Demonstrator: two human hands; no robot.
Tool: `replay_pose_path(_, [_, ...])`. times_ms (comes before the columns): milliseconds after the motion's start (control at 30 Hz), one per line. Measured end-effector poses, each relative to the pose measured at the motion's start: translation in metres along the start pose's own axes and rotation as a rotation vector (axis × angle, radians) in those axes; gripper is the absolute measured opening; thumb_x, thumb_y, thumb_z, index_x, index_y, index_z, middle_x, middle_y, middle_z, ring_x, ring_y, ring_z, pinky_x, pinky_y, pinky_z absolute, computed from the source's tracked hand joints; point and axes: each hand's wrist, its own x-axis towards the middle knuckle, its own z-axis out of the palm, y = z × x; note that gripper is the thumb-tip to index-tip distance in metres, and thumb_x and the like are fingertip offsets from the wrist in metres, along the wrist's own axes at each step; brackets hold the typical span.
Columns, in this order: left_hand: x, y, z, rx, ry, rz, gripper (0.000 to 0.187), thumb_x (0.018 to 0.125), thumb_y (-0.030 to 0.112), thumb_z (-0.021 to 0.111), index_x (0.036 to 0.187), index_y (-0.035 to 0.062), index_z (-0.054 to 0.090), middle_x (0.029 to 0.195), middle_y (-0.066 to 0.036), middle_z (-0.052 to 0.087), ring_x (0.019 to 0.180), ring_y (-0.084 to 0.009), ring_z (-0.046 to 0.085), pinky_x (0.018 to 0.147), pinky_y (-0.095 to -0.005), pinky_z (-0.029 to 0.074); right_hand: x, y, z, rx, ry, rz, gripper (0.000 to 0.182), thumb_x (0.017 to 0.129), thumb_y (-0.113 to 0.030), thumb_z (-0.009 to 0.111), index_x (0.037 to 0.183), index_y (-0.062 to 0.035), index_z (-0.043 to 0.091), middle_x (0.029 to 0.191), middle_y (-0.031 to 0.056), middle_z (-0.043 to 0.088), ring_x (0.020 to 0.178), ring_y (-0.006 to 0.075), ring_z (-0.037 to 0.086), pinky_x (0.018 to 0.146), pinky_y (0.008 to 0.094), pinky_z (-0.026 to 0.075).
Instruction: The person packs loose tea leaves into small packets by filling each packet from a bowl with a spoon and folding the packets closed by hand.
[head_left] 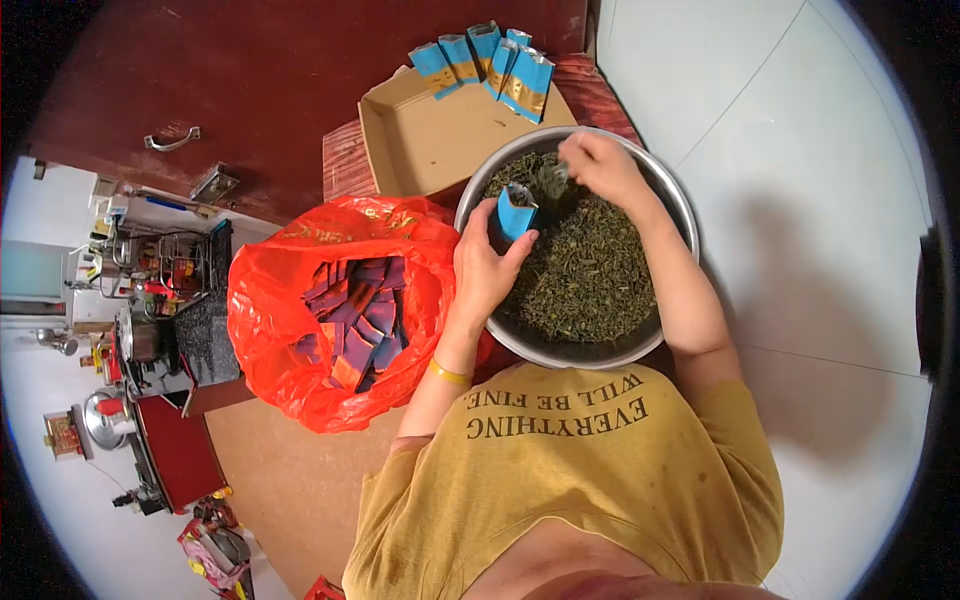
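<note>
The wide round steel basin (672, 190) sits at the near edge of a dark red wooden stand (345, 160), heaped almost to the rim with dry green loose tea leaves (590, 270); full like that it looks heavy and is best left where it stands. To its left slumps a crinkled red plastic bag (270, 310), soft and shapeless, its mouth gaping over a jumble of flat blue-and-purple foil sachets (355, 320). Behind the basin, toward the far edge, lies an open shallow brown cardboard box (430, 140), light and stiff, with a row of upright blue-and-gold filled packets (490, 60) leaning at its back corner. The left hand (485, 265) is curled closed around a small blue foil pouch (517, 210) held mouth-up over the leaves at the basin's left side; the pouch is very light, thin and slick, apt to crumple or slip, so a hold on its lower body and side seams, as here, seems best to keep the mouth open. The right hand (600, 165) hovers over the far part of the basin, its fingers (572, 158) pinched together on a tuft of leaves just beside the pouch mouth; the leaves are brittle, loose and featherlight, and will likely spill from a slack pinch.
</note>
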Motion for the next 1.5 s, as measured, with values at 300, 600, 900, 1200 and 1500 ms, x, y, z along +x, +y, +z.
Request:
replay_pose_path(300, [0.000, -0.001, 0.002, 0.033, -0.019, 0.013, 0.062, 0.078, 0.025, 0.080, 0.126, 0.0004, 0.050, 0.112, -0.023, 0.064, 0.103, -0.0371, 0.063, 0.087, -0.0419, 0.051, -0.030, -0.059, 0.012, -0.078, -0.013, -0.402, 0.015, 0.093, -0.017, 0.060, 0.092, -0.0027, 0.065, 0.076, 0.0046, 0.063, 0.070, 0.0184, 0.064, 0.063, 0.0320, 0.051])
replay_pose_path(600, [0.001, 0.003, 0.000, 0.010, -0.033, -0.035, 0.060, 0.078, 0.024, 0.079, 0.126, 0.0014, 0.051, 0.111, -0.022, 0.064, 0.103, -0.0371, 0.063, 0.087, -0.0420, 0.051, -0.033, -0.073, 0.006, -0.231, 0.152, -0.636, 0.011, 0.085, -0.014, 0.067, 0.089, -0.0039, 0.066, 0.083, 0.0107, 0.065, 0.077, 0.0294, 0.064, 0.064, 0.0364, 0.051])
replay_pose_path(900, [0.001, 0.001, 0.002, -0.011, -0.009, -0.017, 0.060, 0.077, 0.023, 0.079, 0.126, 0.0026, 0.051, 0.112, -0.022, 0.063, 0.102, -0.0390, 0.063, 0.085, -0.0439, 0.051, -0.035, -0.076, 0.010, -0.248, 0.185, -0.691, 0.008, 0.085, -0.013, 0.068, 0.085, -0.0052, 0.066, 0.079, 0.0093, 0.065, 0.073, 0.0271, 0.064, 0.062, 0.0356, 0.051])
replay_pose_path(1200, [0.000, -0.004, 0.003, -0.039, 0.012, -0.007, 0.057, 0.078, 0.022, 0.079, 0.124, 0.0019, 0.053, 0.108, -0.020, 0.065, 0.099, -0.0343, 0.065, 0.084, -0.0401, 0.052, -0.037, -0.076, 0.017, -0.156, 0.081, -0.651, 0.010, 0.086, -0.013, 0.068, 0.087, -0.0036, 0.066, 0.082, 0.0091, 0.066, 0.074, 0.0263, 0.066, 0.064, 0.0344, 0.052])
replay_pose_path(1500, [0.000, -0.006, 0.003, -0.050, 0.057, 0.044, 0.056, 0.077, 0.021, 0.080, 0.124, 0.0019, 0.054, 0.103, -0.018, 0.067, 0.096, -0.0305, 0.067, 0.083, -0.0379, 0.052, -0.019, -0.057, -0.018, -0.293, 0.153, -0.284, 0.010, 0.085, -0.011, 0.065, 0.091, -0.0027, 0.064, 0.100, 0.0088, 0.066, 0.092, 0.0238, 0.065, 0.081, 0.0336, 0.051])
